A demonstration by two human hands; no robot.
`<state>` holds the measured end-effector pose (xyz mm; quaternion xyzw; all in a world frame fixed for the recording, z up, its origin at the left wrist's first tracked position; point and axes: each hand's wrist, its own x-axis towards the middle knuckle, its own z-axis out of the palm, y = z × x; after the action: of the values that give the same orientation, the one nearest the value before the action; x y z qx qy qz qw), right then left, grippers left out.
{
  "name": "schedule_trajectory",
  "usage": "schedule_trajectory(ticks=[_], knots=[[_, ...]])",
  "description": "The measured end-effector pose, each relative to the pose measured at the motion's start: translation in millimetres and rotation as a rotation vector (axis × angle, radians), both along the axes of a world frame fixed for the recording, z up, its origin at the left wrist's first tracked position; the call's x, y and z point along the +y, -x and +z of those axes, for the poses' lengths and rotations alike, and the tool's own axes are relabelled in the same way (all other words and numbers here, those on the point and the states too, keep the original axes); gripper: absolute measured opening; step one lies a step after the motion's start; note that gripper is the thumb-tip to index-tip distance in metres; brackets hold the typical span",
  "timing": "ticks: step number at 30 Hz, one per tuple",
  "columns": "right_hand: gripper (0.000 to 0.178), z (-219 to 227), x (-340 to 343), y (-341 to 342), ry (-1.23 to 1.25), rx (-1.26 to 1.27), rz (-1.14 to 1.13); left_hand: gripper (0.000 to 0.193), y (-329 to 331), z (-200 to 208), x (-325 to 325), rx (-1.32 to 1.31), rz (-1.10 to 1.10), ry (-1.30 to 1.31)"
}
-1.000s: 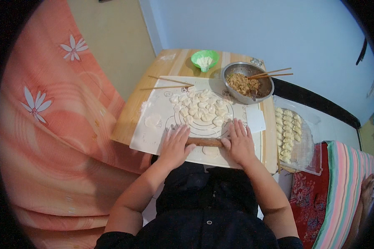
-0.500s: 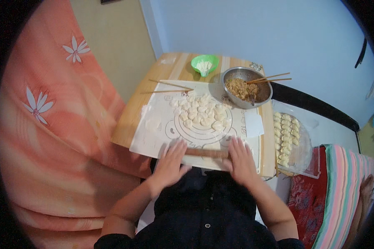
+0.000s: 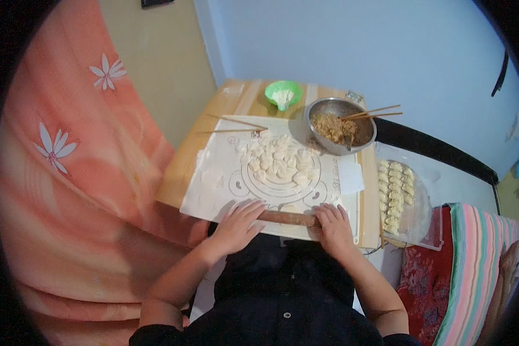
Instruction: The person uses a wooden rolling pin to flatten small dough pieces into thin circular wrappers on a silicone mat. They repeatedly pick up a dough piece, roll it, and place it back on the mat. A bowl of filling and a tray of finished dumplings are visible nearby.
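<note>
A brown wooden rolling pin (image 3: 288, 217) lies crosswise at the near edge of a white printed mat (image 3: 213, 196). My left hand (image 3: 240, 222) rests over its left end, fingers bent across it. Over the right end, my right hand (image 3: 333, 228) curls its fingers the same way. A pale flat patch, perhaps dough, shows just beyond the pin; what lies beneath the pin is hidden. Farther up the mat, many small floured dough pieces (image 3: 279, 160) sit in a loose heap.
A steel bowl (image 3: 323, 102) of brown filling with chopsticks in it and a green bowl (image 3: 277, 86) of flour stand at the wooden table's (image 3: 184, 167) back. Chopsticks (image 3: 230, 130) lie at left, a white card (image 3: 350, 175) at right. Shaped dumplings (image 3: 395, 193) fill a tray beyond.
My hands have drawn slightly toward me along with the rolling pin. Their fingers, stretched out before, now bend over the pin. The view has shifted slightly.
</note>
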<state>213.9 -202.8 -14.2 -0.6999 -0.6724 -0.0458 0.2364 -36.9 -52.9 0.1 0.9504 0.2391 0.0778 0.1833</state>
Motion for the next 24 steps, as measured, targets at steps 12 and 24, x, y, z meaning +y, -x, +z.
schedule_trajectory(ticks=[12, 24], knots=[[0.035, 3.9, -16.5, 15.7, 0.059, -0.010, -0.042, 0.046, -49.4, 4.6, 21.4, 0.074, -0.169, -0.012], [0.068, -6.2, 64.8, 2.8, 0.150, -0.095, -0.165, 0.067, -40.0, -19.1, 62.8, 0.096, 0.253, -0.251]])
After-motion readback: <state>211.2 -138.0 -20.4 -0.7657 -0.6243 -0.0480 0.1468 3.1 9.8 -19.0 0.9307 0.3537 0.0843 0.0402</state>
